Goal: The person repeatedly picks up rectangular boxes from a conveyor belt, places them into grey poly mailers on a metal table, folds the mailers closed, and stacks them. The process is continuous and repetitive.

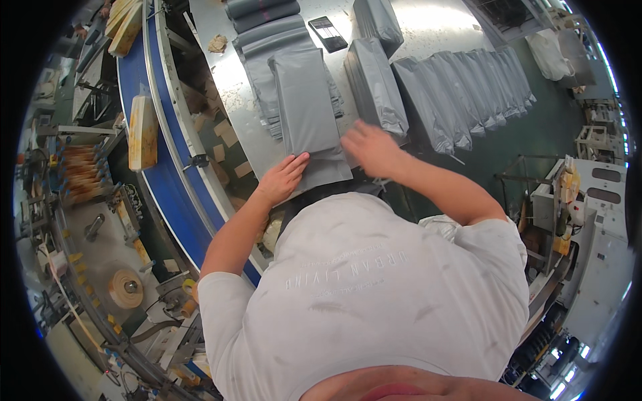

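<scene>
My left hand (286, 176) rests with its fingers stretched flat on the near left edge of a grey plastic bag (307, 107). This bag lies lengthwise over a stack of flat grey bags (257, 83), its near end reaching the table's edge. Just right of the bag's near end is my right hand (369, 146), smeared by motion; whether its fingers hold anything cannot be made out. Beyond that hand stands a bundle of grey bags (376, 87) with a shiny, creased near end.
A row of several grey packs (461, 100) lines the metal table (435, 27) on the right. A phone (328, 34) lies near the bag stack. Left of the table runs a blue conveyor belt (175, 194) carrying a wrapped yellowish-white pack (143, 132). Cardboard scraps (227, 134) lie below.
</scene>
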